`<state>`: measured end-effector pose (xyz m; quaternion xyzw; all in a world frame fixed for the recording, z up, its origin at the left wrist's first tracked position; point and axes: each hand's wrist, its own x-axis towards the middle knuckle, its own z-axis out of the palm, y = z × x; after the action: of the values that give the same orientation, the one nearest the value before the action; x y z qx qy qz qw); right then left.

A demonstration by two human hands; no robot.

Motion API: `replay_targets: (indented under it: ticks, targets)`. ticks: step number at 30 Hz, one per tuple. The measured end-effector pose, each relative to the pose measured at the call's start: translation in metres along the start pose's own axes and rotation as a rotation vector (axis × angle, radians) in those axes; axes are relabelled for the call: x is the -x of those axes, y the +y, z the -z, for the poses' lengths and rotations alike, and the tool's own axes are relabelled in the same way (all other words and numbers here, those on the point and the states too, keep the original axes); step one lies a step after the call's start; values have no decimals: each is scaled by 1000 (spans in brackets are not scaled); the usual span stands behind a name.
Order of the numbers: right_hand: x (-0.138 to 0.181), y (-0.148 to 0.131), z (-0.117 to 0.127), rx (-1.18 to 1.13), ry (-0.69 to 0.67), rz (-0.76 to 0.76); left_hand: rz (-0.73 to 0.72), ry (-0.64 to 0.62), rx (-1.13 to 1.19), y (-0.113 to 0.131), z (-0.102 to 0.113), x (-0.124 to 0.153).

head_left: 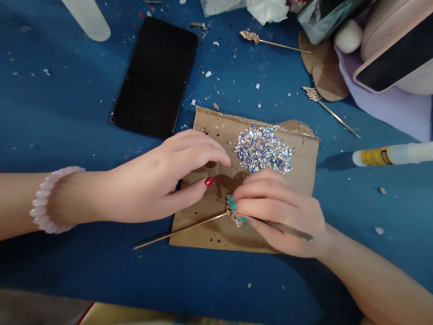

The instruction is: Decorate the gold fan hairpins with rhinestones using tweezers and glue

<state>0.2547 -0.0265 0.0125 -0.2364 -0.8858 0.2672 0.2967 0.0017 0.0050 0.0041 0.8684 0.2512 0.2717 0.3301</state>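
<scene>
A gold hairpin [184,230] lies over the lower left of a piece of cardboard [262,242], its long stem reaching past the edge onto the blue table. The fingertips of my right hand [280,208] are right at its ornamental head, which they partly cover. Closed in a pinch, my right hand holds metal tweezers [297,233], their back end sticking out below the palm. My left hand [177,174] is held above the cardboard's left side, thumb and fingers apart, with nothing in it. Beyond my right hand spreads a heap of small glittering rhinestones [263,149].
A black tablet or phone [156,76] lies left of the cardboard. Two more hairpins [280,44] [334,112] rest farther back. A glue tube [395,154] is at the right, below a pink device [408,48]. Small scraps dot the blue table [60,260].
</scene>
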Motion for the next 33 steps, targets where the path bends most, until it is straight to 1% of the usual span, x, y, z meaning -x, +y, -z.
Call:
replay_targets:
  ticks: [5,12,33]
  targets:
    - [-2,0,1,35,-3,1,-1,-2,4,0,0,-1]
    - [-3,-1,6,44,-54,2,6,-12,15,1,1,0]
    - [-3,-3,6,64,-38,-6,11,-14,3,0,0,-1]
